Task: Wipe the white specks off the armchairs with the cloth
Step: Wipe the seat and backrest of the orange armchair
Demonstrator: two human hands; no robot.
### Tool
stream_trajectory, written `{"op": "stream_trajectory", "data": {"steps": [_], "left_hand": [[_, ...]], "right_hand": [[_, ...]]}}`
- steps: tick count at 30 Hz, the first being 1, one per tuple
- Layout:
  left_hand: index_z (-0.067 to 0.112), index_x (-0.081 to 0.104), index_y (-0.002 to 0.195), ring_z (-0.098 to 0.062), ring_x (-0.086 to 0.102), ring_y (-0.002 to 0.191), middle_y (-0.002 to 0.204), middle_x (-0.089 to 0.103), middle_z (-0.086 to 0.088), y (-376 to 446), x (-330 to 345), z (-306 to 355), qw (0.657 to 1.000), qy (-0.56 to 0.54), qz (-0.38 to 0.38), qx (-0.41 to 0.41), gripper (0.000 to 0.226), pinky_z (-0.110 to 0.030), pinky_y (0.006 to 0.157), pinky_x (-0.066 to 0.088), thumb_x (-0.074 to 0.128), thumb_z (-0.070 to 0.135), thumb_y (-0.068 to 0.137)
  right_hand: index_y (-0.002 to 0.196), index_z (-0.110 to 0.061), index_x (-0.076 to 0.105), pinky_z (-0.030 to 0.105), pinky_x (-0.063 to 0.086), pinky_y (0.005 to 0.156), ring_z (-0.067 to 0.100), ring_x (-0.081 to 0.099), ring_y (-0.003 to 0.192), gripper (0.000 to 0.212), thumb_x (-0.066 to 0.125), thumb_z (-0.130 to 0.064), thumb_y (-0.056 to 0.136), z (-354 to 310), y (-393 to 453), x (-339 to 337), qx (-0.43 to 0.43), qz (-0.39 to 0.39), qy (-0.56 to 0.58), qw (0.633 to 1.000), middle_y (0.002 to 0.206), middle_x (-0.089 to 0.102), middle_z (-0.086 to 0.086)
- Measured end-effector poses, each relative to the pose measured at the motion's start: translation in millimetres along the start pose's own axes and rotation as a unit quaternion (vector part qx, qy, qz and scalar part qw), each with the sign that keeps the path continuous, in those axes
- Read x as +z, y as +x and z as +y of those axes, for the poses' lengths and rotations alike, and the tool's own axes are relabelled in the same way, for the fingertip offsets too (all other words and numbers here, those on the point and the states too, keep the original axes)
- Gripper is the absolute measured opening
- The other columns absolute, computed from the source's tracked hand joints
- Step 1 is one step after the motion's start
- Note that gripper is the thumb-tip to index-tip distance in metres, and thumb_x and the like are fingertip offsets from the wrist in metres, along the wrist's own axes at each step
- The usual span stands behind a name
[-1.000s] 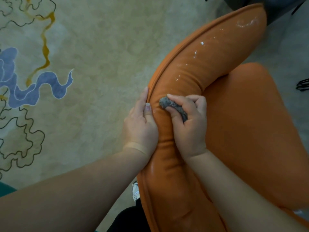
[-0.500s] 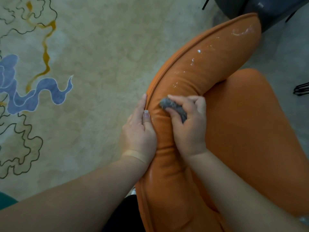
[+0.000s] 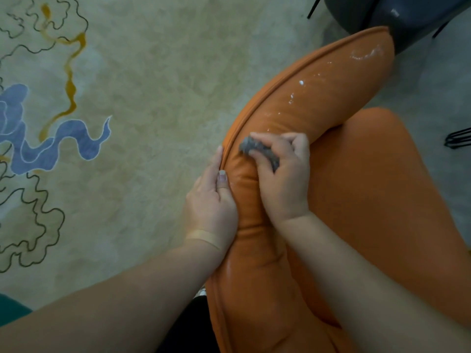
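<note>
While the left hand point(image 3: 211, 202) lies flat, right-hand fingers point(image 3: 265, 138) pinch a fuzzy grey cloth point(image 3: 257, 151) on the armchair's point(image 3: 318, 103) smooth padded roll.

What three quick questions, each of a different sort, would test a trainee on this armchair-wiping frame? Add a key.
1. True or false: the right hand grips the grey cloth against the orange armchair.
2. Multiple choice: where do the white specks lie? A) beyond the cloth, farther along the padded back; B) on the seat cushion; C) under the left hand.
3. Fill in: the left hand rests on the chair's outer ____, thumb on top.

Key: 1 true; 2 A; 3 edge.
</note>
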State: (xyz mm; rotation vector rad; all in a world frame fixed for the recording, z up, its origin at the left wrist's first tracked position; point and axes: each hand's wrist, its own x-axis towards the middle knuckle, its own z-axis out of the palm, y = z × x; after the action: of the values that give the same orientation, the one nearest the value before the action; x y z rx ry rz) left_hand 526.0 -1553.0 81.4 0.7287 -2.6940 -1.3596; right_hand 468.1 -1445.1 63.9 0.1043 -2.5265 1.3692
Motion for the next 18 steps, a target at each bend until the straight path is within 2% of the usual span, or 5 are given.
{"op": "stream_trajectory", "data": {"steps": [2,8,11,14,18], "left_hand": [[0.037,0.047,0.139,-0.019,0.054,0.115,0.129,0.061,-0.002,-0.5,-0.4,0.3,1.0,-0.003,-0.001,0.002,0.053,-0.01,0.085,0.031,0.033,0.036,0.088],[0.038,0.046,0.138,-0.015,0.053,0.115,0.133,0.059,0.0,-0.4,-0.6,1.1,1.0,-0.011,-0.004,-0.008,0.047,-0.008,0.084,0.03,0.035,0.034,0.092],[0.037,0.047,0.138,-0.021,0.055,0.115,0.132,0.06,-0.002,-0.7,-0.7,2.2,1.0,-0.006,0.002,0.0,0.05,-0.01,0.083,0.031,0.034,0.034,0.09],[0.039,0.045,0.139,-0.02,0.055,0.115,0.132,0.06,0.0,-1.6,-1.1,3.1,1.0,0.002,-0.004,-0.002,0.051,-0.011,0.083,0.031,0.033,0.036,0.09],[0.038,0.046,0.139,-0.017,0.053,0.118,0.135,0.058,0.002,-1.1,-1.2,2.5,1.0,0.001,-0.006,0.0,0.051,-0.01,0.086,0.031,0.033,0.035,0.09]], "right_hand": [[0.108,-0.021,0.071,0.048,0.047,0.09,0.029,0.055,0.094,0.025,0.068,-0.019,0.083,0.7,9.5,4.1,0.021,0.018,0.007,1.0,0.1,0.043,0.003],[0.111,-0.021,0.069,0.044,0.049,0.087,0.025,0.056,0.095,0.025,0.06,-0.022,0.088,-9.5,-54.8,-16.2,0.0,-0.043,0.054,0.998,0.101,0.048,0.007],[0.109,-0.021,0.07,0.047,0.049,0.085,0.028,0.055,0.092,0.024,0.064,-0.021,0.086,-5.7,-28.8,-9.2,-0.021,-0.046,0.012,0.999,0.098,0.048,0.008],[0.108,-0.021,0.071,0.048,0.048,0.087,0.031,0.055,0.092,0.025,0.067,-0.019,0.083,-0.5,11.0,2.3,0.009,0.004,-0.006,1.0,0.099,0.047,0.01],[0.112,-0.022,0.069,0.044,0.047,0.092,0.027,0.055,0.098,0.027,0.064,-0.021,0.086,-4.4,-17.1,-4.5,0.032,-0.02,0.019,0.999,0.103,0.046,0.006]]}}
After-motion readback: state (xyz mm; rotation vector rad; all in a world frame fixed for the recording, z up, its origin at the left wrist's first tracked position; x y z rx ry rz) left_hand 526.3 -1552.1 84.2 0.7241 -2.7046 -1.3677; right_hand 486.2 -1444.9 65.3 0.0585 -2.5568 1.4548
